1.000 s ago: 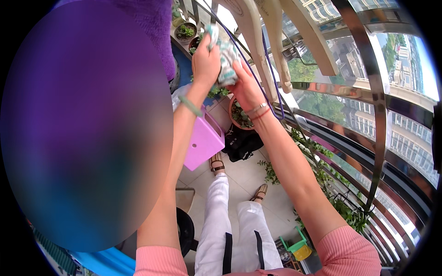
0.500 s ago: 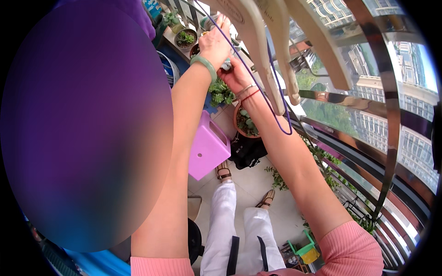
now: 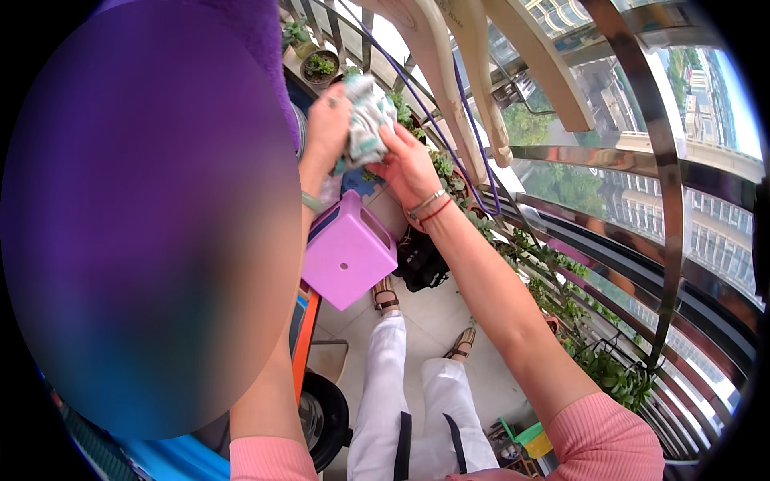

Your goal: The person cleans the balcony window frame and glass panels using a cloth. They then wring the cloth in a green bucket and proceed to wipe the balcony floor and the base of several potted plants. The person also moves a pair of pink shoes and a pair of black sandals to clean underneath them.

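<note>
Cloth: here it is, a white-and-green cloth, bunched and blurred, held up between both hands, above and beyond the pink stool.
Hands: both on the fabric; the left hand curls against its left edge, the right hand pinches its lower right, thumb on the near face.
Handling: a light two-sided grip serves best; ease the folds apart with the thumbs, and mind the foliage just beside it.
Cloth count: one, by the look of it; the folds could hide another.
Stool count: one.
Hanger arms: three pale ones, upper ends out of frame.
Sandals: two, both on the floor.
Right-wrist bands: two, one silvery, one red.
Plants: too overlapped to count.
</note>
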Tool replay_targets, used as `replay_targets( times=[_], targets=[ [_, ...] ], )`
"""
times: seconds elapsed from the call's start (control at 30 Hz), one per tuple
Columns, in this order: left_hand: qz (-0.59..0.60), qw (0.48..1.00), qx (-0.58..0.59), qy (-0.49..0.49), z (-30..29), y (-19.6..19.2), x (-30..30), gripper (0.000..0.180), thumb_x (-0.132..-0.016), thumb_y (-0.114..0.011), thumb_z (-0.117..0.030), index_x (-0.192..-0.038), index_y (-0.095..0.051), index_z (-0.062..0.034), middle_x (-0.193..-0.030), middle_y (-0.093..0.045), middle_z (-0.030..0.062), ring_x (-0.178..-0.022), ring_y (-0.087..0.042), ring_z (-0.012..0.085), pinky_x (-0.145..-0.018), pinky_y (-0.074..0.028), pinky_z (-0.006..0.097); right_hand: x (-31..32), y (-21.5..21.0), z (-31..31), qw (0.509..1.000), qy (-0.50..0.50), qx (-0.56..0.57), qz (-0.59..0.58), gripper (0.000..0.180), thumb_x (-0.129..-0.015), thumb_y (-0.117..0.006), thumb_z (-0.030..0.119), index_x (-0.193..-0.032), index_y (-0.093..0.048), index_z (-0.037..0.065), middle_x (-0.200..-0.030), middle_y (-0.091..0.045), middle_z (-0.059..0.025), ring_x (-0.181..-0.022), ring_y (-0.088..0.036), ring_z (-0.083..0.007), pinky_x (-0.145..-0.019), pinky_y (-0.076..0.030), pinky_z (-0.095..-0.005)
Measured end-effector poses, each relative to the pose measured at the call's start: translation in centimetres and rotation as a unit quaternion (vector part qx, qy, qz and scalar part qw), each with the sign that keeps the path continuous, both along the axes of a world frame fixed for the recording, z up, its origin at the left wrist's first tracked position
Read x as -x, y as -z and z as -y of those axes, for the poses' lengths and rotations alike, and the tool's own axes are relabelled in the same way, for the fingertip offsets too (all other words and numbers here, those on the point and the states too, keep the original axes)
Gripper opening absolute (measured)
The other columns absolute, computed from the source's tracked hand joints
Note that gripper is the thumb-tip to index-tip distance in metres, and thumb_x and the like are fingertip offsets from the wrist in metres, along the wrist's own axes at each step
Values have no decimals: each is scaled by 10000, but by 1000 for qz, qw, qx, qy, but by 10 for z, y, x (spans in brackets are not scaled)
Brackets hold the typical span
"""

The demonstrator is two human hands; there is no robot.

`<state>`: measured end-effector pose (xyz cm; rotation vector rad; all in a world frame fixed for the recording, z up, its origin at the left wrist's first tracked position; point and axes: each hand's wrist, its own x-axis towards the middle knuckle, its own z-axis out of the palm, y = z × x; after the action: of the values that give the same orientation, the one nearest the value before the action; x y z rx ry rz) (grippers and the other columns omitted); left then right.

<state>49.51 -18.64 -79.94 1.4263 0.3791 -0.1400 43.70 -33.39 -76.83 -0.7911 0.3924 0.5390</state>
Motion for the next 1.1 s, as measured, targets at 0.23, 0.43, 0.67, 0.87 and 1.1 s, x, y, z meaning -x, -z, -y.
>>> replay_targets(
  times=[0.23, 0.43, 0.67, 0.87, 1.1],
  targets=[
    [134, 956, -255, -61, 9, -23, -106, 324, -909, -460, -161, -1179, -580, -30, -1010, -675, 143, -906, -643, 274, -802, -506, 362, -19, -3, 38, 995, 69, 54, 55, 519, -941, -598, 195, -1399, -393, 63, -1133, -597, -122, -923, -630, -200, -780, -543, -323],
    [100, 809, -569, 106, 1, -3, -151, 277, -894, -560, -285, -1033, -680, -78, -1078, -670, 182, -1033, -629, 357, -845, -512, 435, -11, 17, 101, 963, 137, 200, 120, 528, -955, -553, 115, -1410, -308, 6, -1044, -577, -136, -825, -672, -239, -647, -594, -312],
    [164, 708, -678, 111, -38, 47, -181, 296, -864, -547, -283, -868, -711, -37, -894, -703, 176, -879, -680, 343, -776, -536, 401, -30, -16, 84, 893, 36, 413, 177, 246, -969, -563, 185, -1098, -588, -23, -925, -610, -60, -753, -637, -124, -600, -572, -256],
    [242, 766, -593, 51, -26, 51, -147, 241, -875, -505, -242, -1043, -637, -129, -974, -672, 204, -928, -641, 401, -808, -505, 473, -29, -25, 87, 906, 28, 377, 190, 288, -972, -550, 182, -1193, -551, -2, -963, -561, -43, -785, -630, -121, -575, -563, -242],
    [47, 876, -438, 198, 51, -46, -10, 315, -841, -499, -139, -1140, -598, -130, -1142, -618, 182, -1021, -593, 379, -861, -476, 468, -23, -41, 95, 926, 5, 337, 170, 386, -965, -544, 142, -1339, -488, 68, -1133, -551, -75, -866, -641, -147, -646, -571, -259]
  ],
)
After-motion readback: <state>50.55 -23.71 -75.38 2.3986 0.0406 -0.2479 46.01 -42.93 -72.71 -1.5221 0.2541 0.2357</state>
